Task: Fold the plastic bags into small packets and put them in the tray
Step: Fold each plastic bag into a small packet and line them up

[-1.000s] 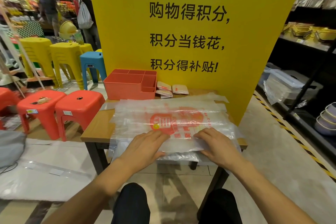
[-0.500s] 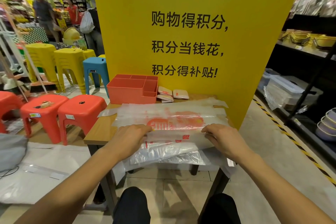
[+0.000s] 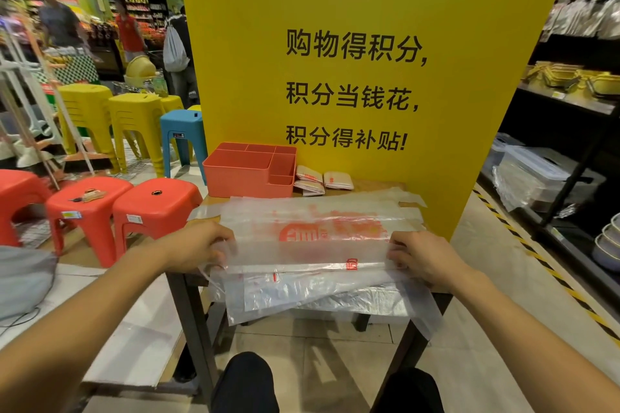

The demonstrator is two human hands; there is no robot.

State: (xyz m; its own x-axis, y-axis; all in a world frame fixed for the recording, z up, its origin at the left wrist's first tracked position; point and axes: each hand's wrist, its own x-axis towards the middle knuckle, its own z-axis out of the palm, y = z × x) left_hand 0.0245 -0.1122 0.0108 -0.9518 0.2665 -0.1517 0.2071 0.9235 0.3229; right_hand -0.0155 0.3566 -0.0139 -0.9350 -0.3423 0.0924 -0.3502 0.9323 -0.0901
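Tall yellow sign panel with black characters at twelve o'clock, upright behind the table. Dark shelving with yellow baskets and clear boxes at three o'clock. Small wooden table on dark legs at centre, near edge toward six o'clock. Red stools at nine o'clock, just beside the table; yellow stools and one blue stool farther off toward ten and eleven o'clock. Stack of clear plastic bags with red print spread over most of the tabletop, near ends hanging past the edge at six o'clock. Top bag lying crosswise on the stack, its near part a long band running from nine to three o'clock between the hands. Coral tray with several compartments at eleven o'clock on the table, close against the panel. Left hand at the band's nine o'clock end, fingers curled close together and pinching the plastic. Right hand at the three o'clock end, fingers curled likewise, pinching that end. A few folded packets on the tabletop at three o'clock of the tray, just beside its wall and outside it.
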